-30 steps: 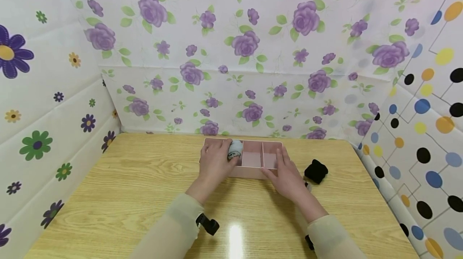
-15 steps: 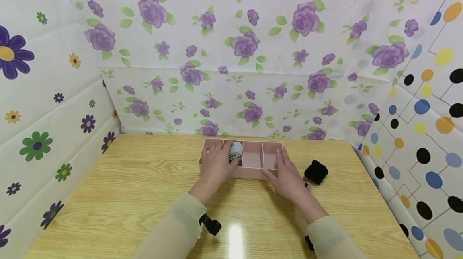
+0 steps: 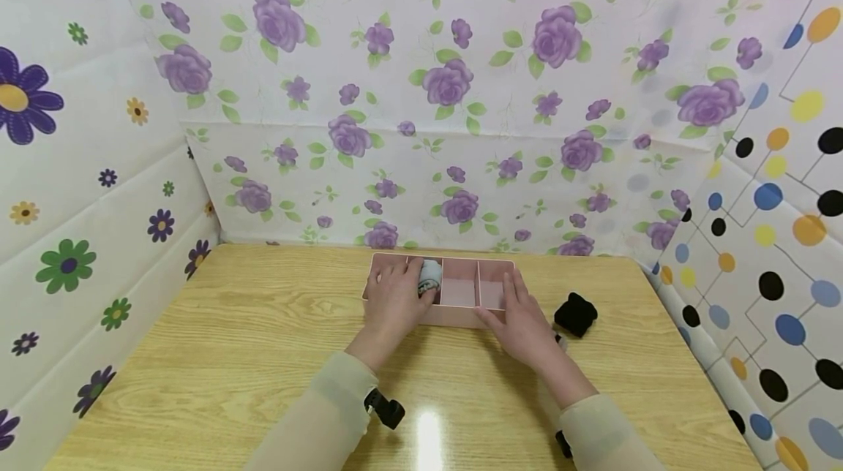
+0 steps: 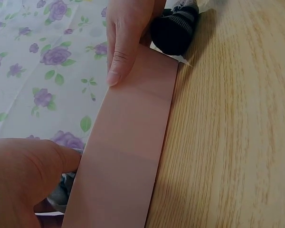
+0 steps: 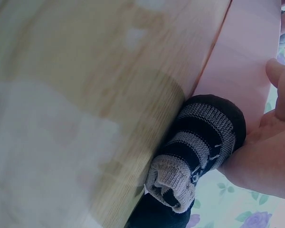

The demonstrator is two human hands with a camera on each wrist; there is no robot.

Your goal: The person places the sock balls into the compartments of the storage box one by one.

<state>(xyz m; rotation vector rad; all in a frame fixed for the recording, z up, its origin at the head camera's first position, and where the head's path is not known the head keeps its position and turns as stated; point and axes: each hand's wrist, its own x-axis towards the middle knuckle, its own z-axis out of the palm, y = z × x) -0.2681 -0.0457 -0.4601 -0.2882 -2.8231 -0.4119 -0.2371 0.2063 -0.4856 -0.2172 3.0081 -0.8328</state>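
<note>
A pink box (image 3: 454,316) with four compartments in a row was set on the wooden table (image 3: 263,325), near its far edge. In the second compartment from the left, a rolled light-blue cloth (image 3: 430,275) was held by the left hand (image 3: 394,300); it was pinched between the thumb, on its near right side, and the forefinger, along its upper left. Most of the first compartment was covered by the same hand, and its contents could not be told. How the remaining fingers of that hand were placed could not be made out either.

The right end of the box was touched by the right hand (image 3: 523,325): its fingers were laid straight and close together along the end, and its thumb was spread apart from them, at the upper edge of the front wall.

A striped sock (image 5: 197,142), rolled up, was seen beside the right wrist, by which it was mostly hidden in the head view. A black bundle (image 3: 576,314) was placed on the table just to the right of it. Light sleeves (image 3: 316,412) were worn on both arms, and the table was backed by a flowered sheet (image 3: 408,186).
</note>
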